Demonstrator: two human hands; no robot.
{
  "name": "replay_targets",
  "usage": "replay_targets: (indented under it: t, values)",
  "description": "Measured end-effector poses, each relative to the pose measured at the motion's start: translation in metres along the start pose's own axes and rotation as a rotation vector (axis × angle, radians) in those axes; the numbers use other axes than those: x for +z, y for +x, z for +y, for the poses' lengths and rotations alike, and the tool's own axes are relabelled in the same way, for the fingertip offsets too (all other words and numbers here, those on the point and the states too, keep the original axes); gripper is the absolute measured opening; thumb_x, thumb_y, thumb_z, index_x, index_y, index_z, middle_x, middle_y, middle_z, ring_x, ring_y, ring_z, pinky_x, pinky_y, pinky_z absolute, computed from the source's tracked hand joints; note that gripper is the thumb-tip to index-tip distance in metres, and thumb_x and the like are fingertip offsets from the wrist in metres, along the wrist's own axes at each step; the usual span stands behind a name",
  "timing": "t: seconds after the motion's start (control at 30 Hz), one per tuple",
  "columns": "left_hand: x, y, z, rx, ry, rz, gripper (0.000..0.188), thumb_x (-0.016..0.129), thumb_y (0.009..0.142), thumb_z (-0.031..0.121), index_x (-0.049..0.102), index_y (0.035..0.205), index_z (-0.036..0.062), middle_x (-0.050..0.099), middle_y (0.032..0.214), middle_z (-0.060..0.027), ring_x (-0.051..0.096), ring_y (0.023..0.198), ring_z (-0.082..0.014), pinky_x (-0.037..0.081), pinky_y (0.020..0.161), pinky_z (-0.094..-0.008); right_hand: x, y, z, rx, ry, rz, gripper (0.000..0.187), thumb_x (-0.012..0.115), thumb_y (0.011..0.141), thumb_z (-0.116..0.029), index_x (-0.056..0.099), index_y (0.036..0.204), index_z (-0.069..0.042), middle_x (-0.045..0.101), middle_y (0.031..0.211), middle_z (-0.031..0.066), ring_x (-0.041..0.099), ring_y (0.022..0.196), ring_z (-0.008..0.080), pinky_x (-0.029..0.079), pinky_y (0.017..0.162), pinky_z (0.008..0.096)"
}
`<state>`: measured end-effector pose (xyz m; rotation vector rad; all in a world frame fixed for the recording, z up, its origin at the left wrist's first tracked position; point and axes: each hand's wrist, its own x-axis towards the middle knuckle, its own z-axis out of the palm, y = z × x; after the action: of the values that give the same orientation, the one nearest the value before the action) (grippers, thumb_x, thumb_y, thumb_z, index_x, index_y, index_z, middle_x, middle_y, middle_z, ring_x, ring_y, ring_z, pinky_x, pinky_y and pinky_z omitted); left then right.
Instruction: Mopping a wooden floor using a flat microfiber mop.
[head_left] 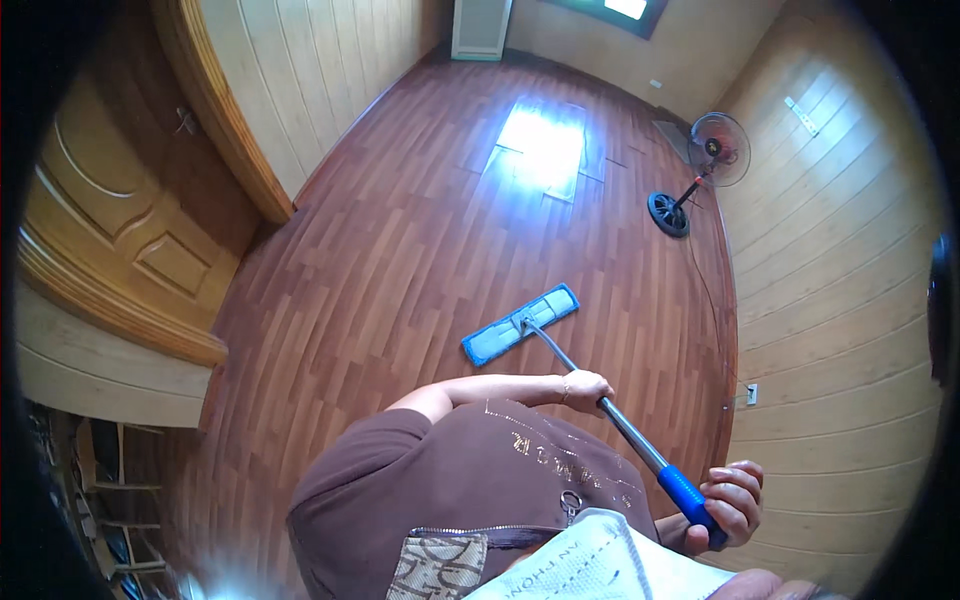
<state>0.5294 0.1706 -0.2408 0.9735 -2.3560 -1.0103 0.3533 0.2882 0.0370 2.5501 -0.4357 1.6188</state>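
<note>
A flat mop (521, 324) with a blue-edged, pale rectangular head lies against the wooden floor in front of me. Its metal pole (632, 437) slants back to the right and ends in a blue grip (684, 491). My left hand (588, 388) reaches across my body and is closed around the pole partway up. At the top end, my right hand (735, 505) has its fingers curled around the blue grip. Part of that hand's palm side is hidden behind the handle.
A standing fan (712, 150) with a round black base is by the right wall, its cord running along the floor. Left are a wooden door (150, 230) and a rack (125, 500) of shoes. A white cabinet (480, 30) stands at the far wall. Bright light reflects off the floor.
</note>
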Motion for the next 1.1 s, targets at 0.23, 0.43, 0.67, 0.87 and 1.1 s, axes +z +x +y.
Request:
replay_targets:
  t: [0.23,0.43,0.67,0.87,1.1]
  values:
    - [-0.019,-0.039,-0.047,-0.187,0.086,0.233,0.021,0.070,0.071,0.031,0.064,0.075,0.0108,0.065,0.081,-0.0136,0.063,0.084,-0.0348,0.050,0.071,-0.0479,0.042,0.012,0.024,-0.026,0.276,-0.121,0.045,0.066,0.082,-0.050,0.055,0.069,-0.008,0.062,0.065,0.0053,0.065,0.064,0.0225,0.049,0.060,0.0359]
    - [-0.044,-0.099,-0.096,-0.380,0.107,0.462,0.022,0.069,0.075,0.028,0.061,0.078,0.0067,0.063,0.083,-0.0145,0.060,0.087,-0.0343,0.048,0.075,-0.0447,0.112,0.012,0.045,-0.017,0.626,-0.202,0.034,0.073,0.076,-0.035,0.057,0.070,-0.005,0.064,0.069,0.0077,0.067,0.066,0.0249,0.050,0.062,0.0362]
    - [-0.058,-0.183,-0.162,-0.491,0.255,0.830,0.035,0.073,0.075,0.036,0.058,0.070,0.0050,0.059,0.073,-0.0161,0.059,0.077,-0.0352,0.045,0.068,-0.0438,0.184,0.006,0.060,0.046,0.867,-0.488,0.024,0.076,0.070,-0.022,0.057,0.070,-0.007,0.064,0.078,0.0067,0.067,0.078,0.0250,0.049,0.072,0.0375]
    - [-0.061,-0.261,-0.214,-0.576,0.311,1.020,0.031,0.077,0.068,0.024,0.052,0.064,0.0068,0.054,0.065,-0.0159,0.056,0.067,-0.0340,0.042,0.062,-0.0434,0.246,-0.005,0.066,0.166,1.069,-0.510,0.019,0.078,0.071,-0.016,0.063,0.080,-0.007,0.068,0.084,0.0067,0.068,0.089,0.0241,0.049,0.086,0.0408]
    - [-0.057,-0.336,-0.236,-0.796,0.365,1.123,0.027,0.077,0.063,0.013,0.050,0.062,0.0089,0.052,0.063,-0.0145,0.053,0.065,-0.0327,0.041,0.062,-0.0420,0.315,-0.020,0.076,0.253,1.199,-0.735,0.017,0.075,0.078,-0.011,0.065,0.091,-0.009,0.068,0.097,0.0037,0.062,0.108,0.0240,0.043,0.094,0.0420]
